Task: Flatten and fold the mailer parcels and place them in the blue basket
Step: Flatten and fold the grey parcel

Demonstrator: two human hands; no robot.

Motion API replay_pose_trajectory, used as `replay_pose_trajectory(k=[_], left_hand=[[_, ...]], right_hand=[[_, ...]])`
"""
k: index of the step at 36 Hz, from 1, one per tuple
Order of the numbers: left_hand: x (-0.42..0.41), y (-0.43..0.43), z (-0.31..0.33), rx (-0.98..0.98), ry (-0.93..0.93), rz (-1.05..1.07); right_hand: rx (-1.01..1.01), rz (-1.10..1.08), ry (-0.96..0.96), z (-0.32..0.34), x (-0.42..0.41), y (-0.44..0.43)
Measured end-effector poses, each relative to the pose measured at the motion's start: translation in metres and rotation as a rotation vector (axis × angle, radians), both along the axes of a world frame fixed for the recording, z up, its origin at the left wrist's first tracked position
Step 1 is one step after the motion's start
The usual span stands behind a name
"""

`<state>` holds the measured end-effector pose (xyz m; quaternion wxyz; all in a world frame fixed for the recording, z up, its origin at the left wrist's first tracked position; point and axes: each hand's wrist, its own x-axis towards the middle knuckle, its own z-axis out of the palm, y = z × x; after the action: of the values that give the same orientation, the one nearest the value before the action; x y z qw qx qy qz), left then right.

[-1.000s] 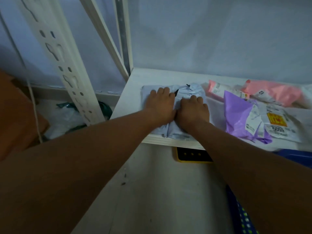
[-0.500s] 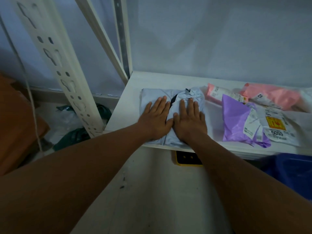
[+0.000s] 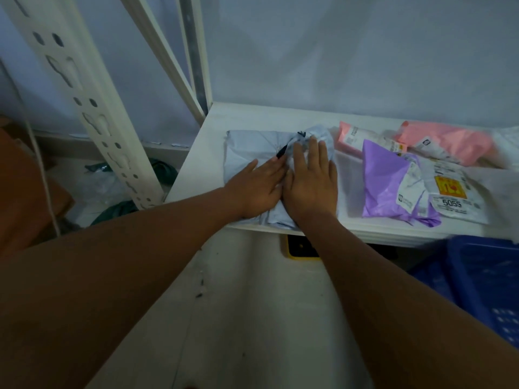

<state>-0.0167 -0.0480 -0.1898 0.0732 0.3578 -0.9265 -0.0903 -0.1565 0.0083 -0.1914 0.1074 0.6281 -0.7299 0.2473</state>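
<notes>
white shelf board (image 3: 252, 119) by the wall carries a pale grey mailer (image 3: 250, 148), left of the purple mailer (image 3: 384, 178). left hand (image 3: 259, 186) and right hand (image 3: 311, 183) press it with flat fingers, gripping nothing. it looks soft, light and slippery; best pinched at a folded edge.

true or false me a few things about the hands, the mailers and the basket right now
1. The left hand and the right hand both lie flat on the pale blue mailer. True.
2. The purple mailer lies to the left of the hands. False: it lies to their right.
3. The blue basket stands on the white shelf. False: it sits lower, below the shelf's front edge.
4. A pink mailer lies behind the purple mailer. True.
</notes>
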Motion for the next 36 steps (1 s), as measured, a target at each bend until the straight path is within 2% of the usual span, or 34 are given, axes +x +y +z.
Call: replay_pose_trajectory(k=[4,13,19,24,27,30,36], left_hand=[[0.000,0.001,0.005,0.079,-0.094,0.012],[0.002,-0.007,0.008,0.059,-0.198,-0.001],[0.001,-0.017,0.013,0.003,-0.190,-0.014],[0.009,-0.027,0.019,-0.136,-0.074,0.022],[0.014,-0.023,0.018,-0.015,-0.022,0.108],[0.015,-0.018,0.012,0.015,-0.057,0.159],[0.016,-0.008,0.002,-0.004,-0.171,0.194]], right_hand=[[-0.069,-0.036,0.081,-0.001,0.000,0.001],[0.146,-0.041,0.041,0.006,0.001,-0.003],[0.192,0.013,0.021,0.004,-0.005,-0.011],[0.415,0.046,0.086,0.000,-0.011,-0.024],[0.477,0.058,0.041,0.003,-0.012,-0.026],[0.444,0.073,-0.006,0.002,-0.011,-0.020],[0.476,0.189,0.090,0.002,-0.027,-0.018]])
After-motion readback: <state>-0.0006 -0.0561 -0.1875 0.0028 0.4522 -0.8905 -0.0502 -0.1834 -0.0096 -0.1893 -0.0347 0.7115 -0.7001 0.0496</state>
